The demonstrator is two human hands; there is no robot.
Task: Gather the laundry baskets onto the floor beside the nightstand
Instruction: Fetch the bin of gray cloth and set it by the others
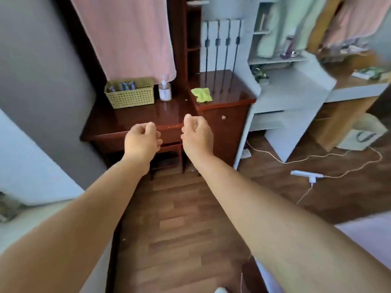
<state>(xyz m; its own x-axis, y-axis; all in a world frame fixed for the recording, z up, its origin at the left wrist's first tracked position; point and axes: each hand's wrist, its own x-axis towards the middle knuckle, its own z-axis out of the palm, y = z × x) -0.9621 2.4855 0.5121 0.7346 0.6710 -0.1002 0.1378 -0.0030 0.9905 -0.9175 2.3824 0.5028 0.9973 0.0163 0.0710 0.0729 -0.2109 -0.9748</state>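
Arms reached forward side by side over the wooden floor (186, 218), both bare to the elbow. The left hand (142, 140) was loosely curled, fingers bent in toward the palm and gripping nothing. The right hand (197, 134) was curled the same way, thumb up, also without anything in it. The two hands hung close together in front of the front edge of a dark red-brown nightstand (148, 117), not clearly touching it.

On the back left of that glossy surface stood a yellow perforated basket (130, 94), upright, with some grey items inside too blurred to identify. Just to its right stood a clear pump bottle (165, 92). A pink cloth (129, 37) hung down behind both. On the slightly higher adjoining cabinet (224, 115) lay a crumpled green cloth (202, 94). Farther right, a white cord (330, 163) trailed across the floor to a white power strip (306, 174).
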